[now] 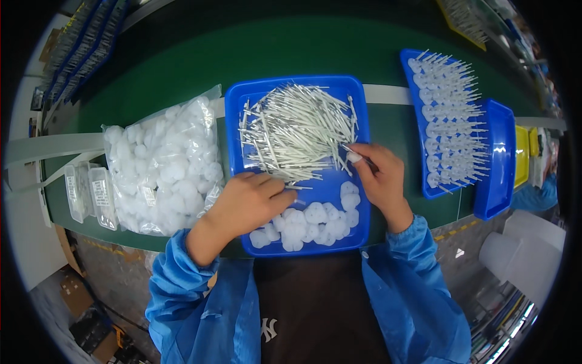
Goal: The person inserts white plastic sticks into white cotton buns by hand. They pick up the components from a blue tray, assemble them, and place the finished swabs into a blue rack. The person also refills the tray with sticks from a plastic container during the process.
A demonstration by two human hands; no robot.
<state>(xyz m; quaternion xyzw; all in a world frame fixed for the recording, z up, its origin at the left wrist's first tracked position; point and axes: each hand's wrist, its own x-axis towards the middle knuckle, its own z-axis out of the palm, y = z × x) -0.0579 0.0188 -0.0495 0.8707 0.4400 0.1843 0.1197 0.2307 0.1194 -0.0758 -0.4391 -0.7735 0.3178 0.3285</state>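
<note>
In the middle of the bench a blue tray (pixel 233 133) holds a heap of thin white-and-silver rods (pixel 297 130) on its far side. Translucent white rounded plastic pieces (pixel 303 225) lie along its near edge. My right hand (pixel 382 179) is at the tray's right side, with thumb and fingers pinched on a thin rod (pixel 348 147) beside the heap. Over the left of the tray, my left hand (pixel 251 203) has its fingers curled together between the rods and the plastic pieces. What its fingertips hold, if anything, is hidden.
A clear bag (pixel 163 164) of white plastic pieces lies left, beside two small clear boxes (pixel 103 197). On the right, a blue tray (pixel 418 121) holds rows of pieces with rods attached; another blue tray (pixel 494 158) adjoins it. A yellow tray (pixel 521 155) stands farther right.
</note>
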